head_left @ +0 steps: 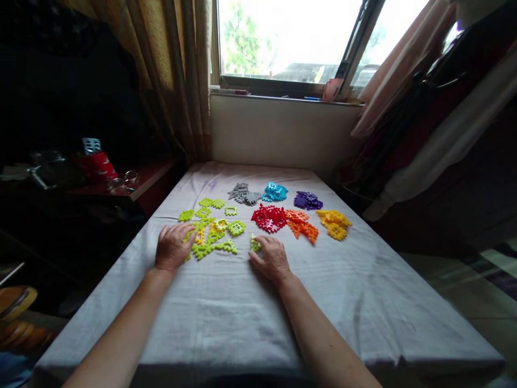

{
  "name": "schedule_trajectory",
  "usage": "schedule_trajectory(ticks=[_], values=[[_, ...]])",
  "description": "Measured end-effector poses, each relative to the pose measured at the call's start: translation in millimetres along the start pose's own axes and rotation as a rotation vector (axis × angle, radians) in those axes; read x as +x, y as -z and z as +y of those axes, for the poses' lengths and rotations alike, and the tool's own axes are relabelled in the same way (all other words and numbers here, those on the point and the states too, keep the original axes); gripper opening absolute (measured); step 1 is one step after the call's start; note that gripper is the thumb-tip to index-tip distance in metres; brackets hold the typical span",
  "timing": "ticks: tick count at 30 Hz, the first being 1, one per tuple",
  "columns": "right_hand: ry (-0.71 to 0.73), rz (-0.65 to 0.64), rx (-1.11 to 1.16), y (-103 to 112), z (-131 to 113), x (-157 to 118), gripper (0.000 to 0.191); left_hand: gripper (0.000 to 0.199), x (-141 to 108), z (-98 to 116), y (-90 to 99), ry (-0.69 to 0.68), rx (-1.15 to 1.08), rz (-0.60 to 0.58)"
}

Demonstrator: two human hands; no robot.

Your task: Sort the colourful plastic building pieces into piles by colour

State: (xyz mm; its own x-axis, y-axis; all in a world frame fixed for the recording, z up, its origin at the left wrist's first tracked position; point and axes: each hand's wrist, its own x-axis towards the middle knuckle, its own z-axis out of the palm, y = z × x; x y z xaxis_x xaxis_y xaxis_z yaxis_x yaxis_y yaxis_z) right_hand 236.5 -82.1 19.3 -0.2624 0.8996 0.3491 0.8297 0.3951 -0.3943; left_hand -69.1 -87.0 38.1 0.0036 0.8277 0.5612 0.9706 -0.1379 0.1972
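Lime-green interlocking plastic pieces (204,249) lie loosely scattered on the left half of the cloth, with a few yellow ones (200,236) mixed in. My left hand (173,246) rests at the left edge of this group, fingers apart and slightly curved over the nearest pieces; part of what lies beneath them is hidden. To the right of the group, my right hand (273,260) has a single lime-green interlocking piece (254,244) between thumb and fingers, low over the cloth. Just beyond that hand sits a heap of red pieces (270,217).
Farther back are piles of grey (243,194), light blue (275,191) and purple pieces (307,200). Orange (302,224) and yellow pieces (334,223) lie at right. A pale cloth (226,323) covers the table. Glasses (123,182) rest on a side cabinet at left; clothes hang at right.
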Motion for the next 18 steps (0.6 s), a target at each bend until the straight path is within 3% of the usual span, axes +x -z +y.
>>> schedule_trajectory(ticks=[7, 12, 15, 18], values=[[-0.14, 0.017, -0.056, 12.2, 20.2, -9.6, 0.032, 0.032, -35.0, -29.4, 10.9, 0.242, 0.087, 0.098], [-0.151, 0.035, -0.086, 9.1, 22.9, -13.4, 0.033, 0.041, -43.8, -38.8, 7.3, 0.413, 0.174, 0.027], [-0.155, 0.052, -0.065, 5.2, 25.1, -13.6, 0.032, 0.042, -43.5, -40.6, 7.3, 0.45, 0.155, -0.027], [-0.163, 0.087, -0.038, 3.2, 27.5, -12.7, 0.03, 0.042, -42.0, -40.7, 11.0, 0.438, 0.098, 0.002]])
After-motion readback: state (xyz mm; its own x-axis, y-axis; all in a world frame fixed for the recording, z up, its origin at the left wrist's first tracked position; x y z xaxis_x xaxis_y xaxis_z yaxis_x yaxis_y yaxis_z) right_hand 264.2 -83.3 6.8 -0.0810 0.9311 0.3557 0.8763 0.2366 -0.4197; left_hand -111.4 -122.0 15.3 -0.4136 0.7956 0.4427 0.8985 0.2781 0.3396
